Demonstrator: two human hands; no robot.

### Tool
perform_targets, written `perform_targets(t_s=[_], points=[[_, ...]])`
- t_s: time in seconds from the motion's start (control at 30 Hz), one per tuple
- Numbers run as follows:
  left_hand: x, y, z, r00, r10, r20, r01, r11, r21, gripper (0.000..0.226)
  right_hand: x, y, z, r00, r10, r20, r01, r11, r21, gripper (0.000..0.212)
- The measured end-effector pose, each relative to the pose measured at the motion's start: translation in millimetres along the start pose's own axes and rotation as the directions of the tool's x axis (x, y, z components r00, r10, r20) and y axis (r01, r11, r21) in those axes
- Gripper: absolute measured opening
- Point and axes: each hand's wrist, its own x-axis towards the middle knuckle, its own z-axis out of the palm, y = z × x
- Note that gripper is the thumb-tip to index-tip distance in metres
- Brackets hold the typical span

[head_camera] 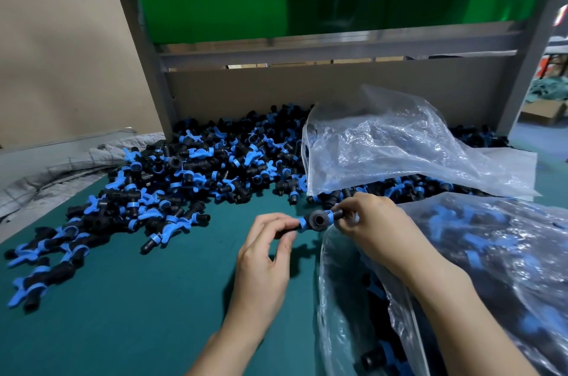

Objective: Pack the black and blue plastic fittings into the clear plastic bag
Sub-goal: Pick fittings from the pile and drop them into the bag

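A black tee fitting with blue rings (317, 220) is held up between both hands above the green mat. My left hand (266, 256) pinches its left end with thumb and fingers. My right hand (370, 222) grips its right end. Directly below and to the right stands the open clear plastic bag (344, 299), with several fittings inside at its bottom. A large pile of black and blue fittings (184, 179) spreads over the mat to the left and behind.
A second, filled clear bag (498, 252) lies at the right. An empty crumpled clear bag (399, 148) rests on the pile at the back. A grey metal frame (147, 68) and cardboard wall bound the rear. Grey cloth (61, 166) lies at the left edge.
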Motion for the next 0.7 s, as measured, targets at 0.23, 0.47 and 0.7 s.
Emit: perform_targets(t_s=[0.23, 0.47, 0.7], points=[[1, 1, -1, 0.999, -0.034, 0.003, 0.034, 0.999, 0.009, 0.021, -1, -2, -1, 1.0, 0.012, -0.016, -0.012, 0.999, 0.035, 0.02], [1, 9, -6, 0.942, -0.33, -0.056, 0.311, 0.926, -0.216, 0.012, 0, -6, -12, 0.99, 0.034, -0.134, 0.002, 0.966, 0.258, 0.023], [-23, 39, -3, 0.902, -0.387, 0.191, 0.43, 0.84, -0.331, 0.019, 0, -21, -30, 0.951, 0.071, -0.299, 0.077, 0.886, 0.456, 0.023]])
